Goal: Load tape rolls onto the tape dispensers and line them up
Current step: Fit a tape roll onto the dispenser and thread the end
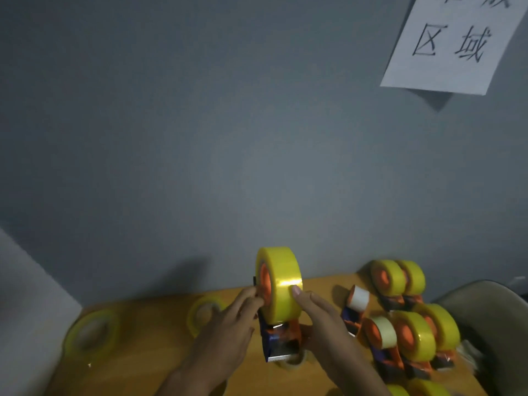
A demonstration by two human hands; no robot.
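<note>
A yellow tape roll (281, 281) sits on the orange hub of a blue and orange tape dispenser (281, 342), held above a wooden table (160, 310). My left hand (228, 324) touches the hub side of the roll with its fingertips. My right hand (323, 318) rests on the roll's right side, one fingertip on the tape face. Loaded dispensers (411, 335) stand grouped at the right, with two more (397, 281) behind them. One dispenser (355, 307) carries a small whitish roll. Loose rolls lie at the left (91, 330) and behind my left hand (204, 310).
A grey wall (228, 138) rises right behind the table. A white paper sign (454, 41) with printed characters hangs at the upper right. A grey chair back (491, 310) stands at the right edge. A pale surface (25, 295) fills the far left.
</note>
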